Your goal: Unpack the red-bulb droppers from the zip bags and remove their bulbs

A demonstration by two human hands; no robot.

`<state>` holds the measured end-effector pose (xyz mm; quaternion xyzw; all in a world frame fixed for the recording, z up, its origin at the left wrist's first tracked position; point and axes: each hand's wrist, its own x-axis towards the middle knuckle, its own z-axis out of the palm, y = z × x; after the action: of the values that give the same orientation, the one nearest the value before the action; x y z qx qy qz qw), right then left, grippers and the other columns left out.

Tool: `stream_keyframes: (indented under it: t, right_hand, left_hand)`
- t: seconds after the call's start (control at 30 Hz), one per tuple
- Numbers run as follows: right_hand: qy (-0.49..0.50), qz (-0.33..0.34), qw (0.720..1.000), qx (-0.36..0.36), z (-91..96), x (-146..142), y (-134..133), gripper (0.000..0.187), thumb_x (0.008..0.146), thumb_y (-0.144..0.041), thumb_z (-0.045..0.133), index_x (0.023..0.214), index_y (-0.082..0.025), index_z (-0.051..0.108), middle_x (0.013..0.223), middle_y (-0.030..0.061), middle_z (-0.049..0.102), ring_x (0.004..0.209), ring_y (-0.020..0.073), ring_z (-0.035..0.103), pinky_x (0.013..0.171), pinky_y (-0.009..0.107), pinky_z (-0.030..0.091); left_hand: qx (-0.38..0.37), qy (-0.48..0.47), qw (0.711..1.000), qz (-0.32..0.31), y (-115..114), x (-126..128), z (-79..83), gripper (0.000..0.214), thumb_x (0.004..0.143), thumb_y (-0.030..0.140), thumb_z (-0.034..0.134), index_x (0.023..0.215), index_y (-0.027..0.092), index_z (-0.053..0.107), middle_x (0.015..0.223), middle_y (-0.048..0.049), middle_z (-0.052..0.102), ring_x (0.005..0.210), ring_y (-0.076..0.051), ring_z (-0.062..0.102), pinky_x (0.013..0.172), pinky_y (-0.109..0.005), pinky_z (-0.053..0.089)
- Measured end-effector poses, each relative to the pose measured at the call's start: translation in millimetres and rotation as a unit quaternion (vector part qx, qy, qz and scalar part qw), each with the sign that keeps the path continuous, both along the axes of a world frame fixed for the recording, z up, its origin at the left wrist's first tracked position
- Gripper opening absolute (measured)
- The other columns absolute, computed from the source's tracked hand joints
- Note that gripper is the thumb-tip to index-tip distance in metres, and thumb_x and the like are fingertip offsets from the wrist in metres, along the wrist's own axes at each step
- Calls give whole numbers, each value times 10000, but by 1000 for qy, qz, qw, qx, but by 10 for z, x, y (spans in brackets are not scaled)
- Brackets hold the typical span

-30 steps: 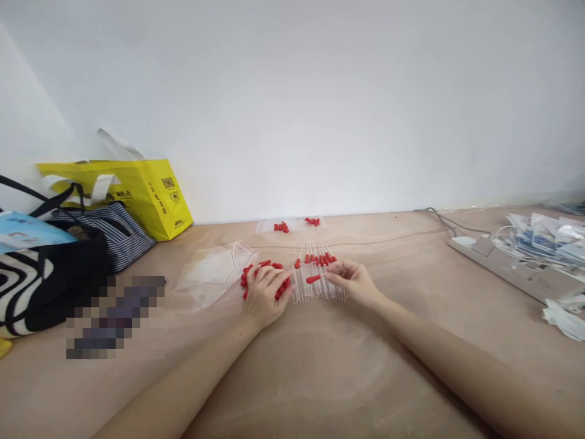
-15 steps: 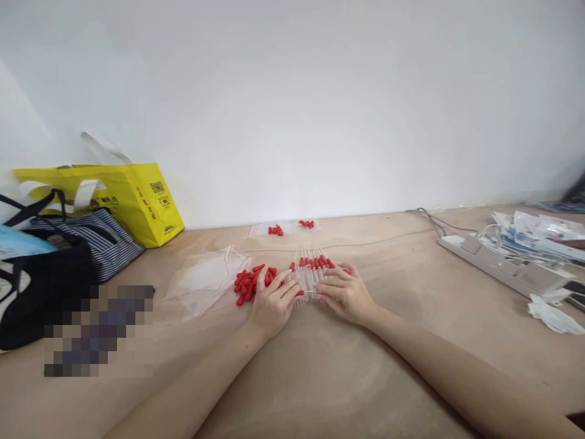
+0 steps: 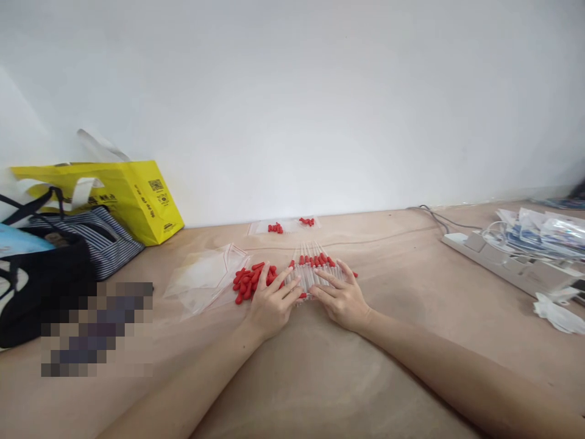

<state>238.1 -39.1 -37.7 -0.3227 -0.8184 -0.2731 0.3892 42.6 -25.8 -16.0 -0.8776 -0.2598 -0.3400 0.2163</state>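
Slim clear droppers (image 3: 307,277) with red rubber bulbs lie side by side in a bunch on the table, tips fanning toward the wall. My left hand (image 3: 273,303) rests over their left side with its fingers spread. Across from it, my right hand (image 3: 343,300) lies on their right side, fingers apart and pointing inward. Between the hands, near the close ends of the tubes, a red bulb (image 3: 302,296) lies crosswise. Loose red rubber bulbs (image 3: 247,283) are heaped just left of my left hand. Both thumbs are largely hidden beneath the hands.
Clear zip bags (image 3: 201,277) lie left of the heap. Two bagged sets with red bulbs (image 3: 275,228) are near the wall. A yellow bag (image 3: 158,210) and a striped bag (image 3: 112,231) stand left. At right are a power strip (image 3: 498,262) and a crumpled tissue (image 3: 558,314).
My right hand has shifted slightly inward and down, its fingers now reaching farther over the tubes. My left hand has hardly moved. The whole view has shifted slightly.
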Motion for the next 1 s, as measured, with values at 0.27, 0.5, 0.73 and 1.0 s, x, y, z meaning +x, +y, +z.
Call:
stream_keyframes:
  t: [0.27, 0.5, 0.73, 1.0]
  right_hand:
    - [9, -19, 1000, 5, 2, -18, -18, 158, 820, -154, 467, 818, -238, 600, 719, -42, 682, 1024, 144, 540, 1051, 467, 54]
    - [13, -17, 1000, -5, 4, -32, -22, 164, 816, -148, 466, 799, -244, 598, 717, -46, 680, 1015, 140, 543, 1045, 465, 45]
    - [50, -14, 998, -23, 34, -1, -40, 167, 818, -152, 457, 799, -239, 599, 706, -41, 672, 975, 152, 548, 1013, 450, 114]
    - [186, -44, 973, -130, 126, 103, 84, 226, 842, -262, 415, 887, -208, 629, 756, 54, 588, 684, 141, 515, 650, 277, 384]
  left_hand:
    - [2, 13, 1000, -8, -38, -35, 63, 223, 821, 139, 435, 837, 241, 633, 993, 27, 661, 1066, -225, 516, 1018, -579, 81]
    - [-3, 5, 1000, -6, -59, -50, 47, 249, 797, 114, 430, 838, 244, 637, 970, 19, 670, 1057, -226, 523, 1015, -581, 82]
    - [-7, -10, 1000, 7, -62, -92, 62, 282, 805, 85, 394, 851, 234, 630, 979, 13, 666, 1052, -230, 520, 1001, -578, 119]
    - [11, -80, 992, 94, 14, -195, 71, 177, 825, 269, 479, 904, 224, 631, 740, -39, 622, 754, -190, 555, 811, -406, 386]
